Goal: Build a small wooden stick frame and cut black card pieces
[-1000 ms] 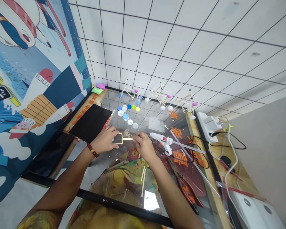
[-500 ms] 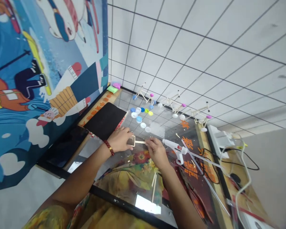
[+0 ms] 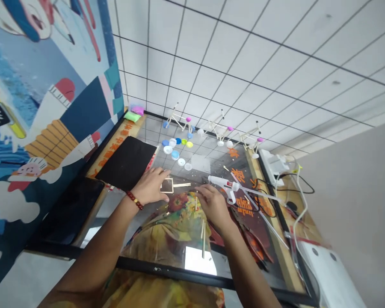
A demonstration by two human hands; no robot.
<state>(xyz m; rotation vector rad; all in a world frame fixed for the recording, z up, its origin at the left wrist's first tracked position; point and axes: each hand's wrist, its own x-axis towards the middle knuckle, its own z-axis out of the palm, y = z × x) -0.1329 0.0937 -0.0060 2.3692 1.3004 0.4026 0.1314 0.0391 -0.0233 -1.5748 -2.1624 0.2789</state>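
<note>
My left hand [image 3: 150,187] is spread beside a small square wooden stick frame [image 3: 172,185], its thumb and forefinger apart on either side. Two thin sticks [image 3: 182,185] stick out of the frame's right side. To the right, my right hand [image 3: 212,204] has its fingers drawn together, with a thin wooden stick [image 3: 196,203] showing under the fingertips. A white glue gun [image 3: 223,182] lies just beyond that hand. Loose sticks [image 3: 203,239] rest on the glass nearer my body.
Bottle caps [image 3: 181,162] in several colours lie toward the back. Stick models with caps [image 3: 220,143] stand along the far edge. A black sheet [image 3: 126,162] lies at left, with red-handled pliers [image 3: 256,244] at right. Cables [image 3: 303,209] and a white power strip [image 3: 271,164] sit beyond the right edge.
My right hand has come away from the sticks on the frame and drawn back slightly. My left fingers have spread from the frame. The whole view has shifted.
</note>
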